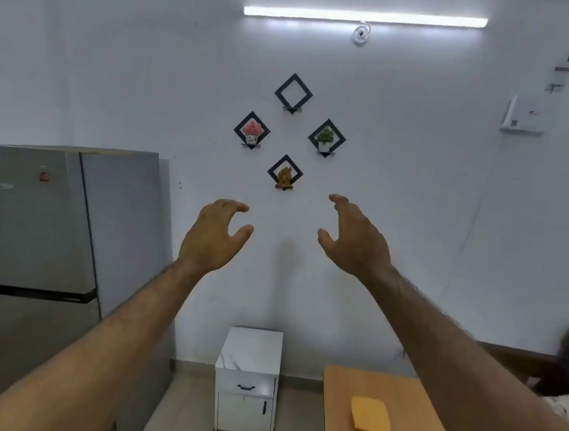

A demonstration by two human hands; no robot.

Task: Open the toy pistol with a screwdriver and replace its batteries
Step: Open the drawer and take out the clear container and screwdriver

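A grey fridge (34,228) stands far left, a wooden table (338,409) near right bearing a yellow pad (370,419). Left hand (210,236) and right hand (355,238) hang raised, fingers loosely spread, holding nothing. Toy pistol and screwdriver are out of sight; reaching blindly risks fumbling.

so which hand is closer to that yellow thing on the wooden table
Right, probably. The right hand and its forearm are on the side of the wooden table and the yellow thing; the left hand is raised nearer the fridge. Both are empty, fingers loosely curled.
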